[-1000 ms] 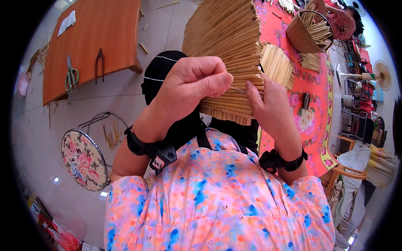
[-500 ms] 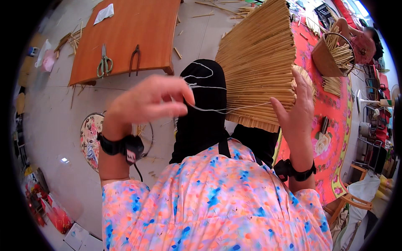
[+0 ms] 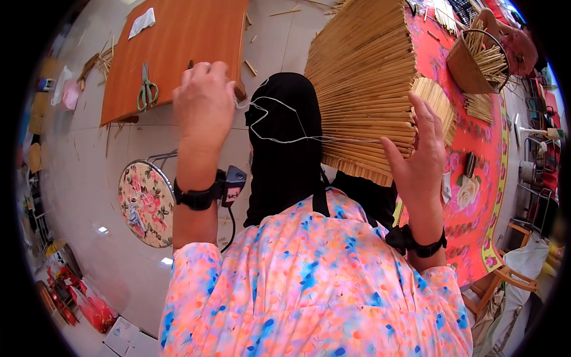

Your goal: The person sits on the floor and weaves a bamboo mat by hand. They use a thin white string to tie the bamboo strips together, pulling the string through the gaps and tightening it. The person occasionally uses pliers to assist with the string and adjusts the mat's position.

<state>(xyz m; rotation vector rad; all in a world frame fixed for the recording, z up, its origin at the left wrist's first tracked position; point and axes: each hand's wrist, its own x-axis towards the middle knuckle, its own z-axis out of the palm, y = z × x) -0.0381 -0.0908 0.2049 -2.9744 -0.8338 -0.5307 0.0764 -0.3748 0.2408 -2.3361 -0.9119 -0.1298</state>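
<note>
A fan-shaped panel of straw-coloured stalks [image 3: 363, 77] lies across my lap and stretches away from me. My right hand [image 3: 423, 140] rests against its right edge, thumb and fingers spread apart. White thread [image 3: 279, 141] runs over the stalks near my right thumb and loops loosely across my black-clad knee [image 3: 285, 119]. Over the near edge of the orange wooden table [image 3: 178, 35] hovers my left hand [image 3: 205, 98], back upward, its fingertips hidden. The dark tip of the pincers [image 3: 190, 63] shows just beyond it. Green-handled scissors [image 3: 147, 92] lie left of it.
A flower-patterned round stool [image 3: 146, 202] stands left of my left forearm. On the right, a red floral cloth [image 3: 464, 232] carries a basket of stalks [image 3: 476, 62] and a stalk bundle [image 3: 437, 101]. Another person's arm [image 3: 489, 24] is beside the basket. Loose stalks litter the pale floor.
My left hand has swung left and away from my knee to the table, over the pincers. The thread loops have shifted on my knee. My right hand stays at the panel's edge.
</note>
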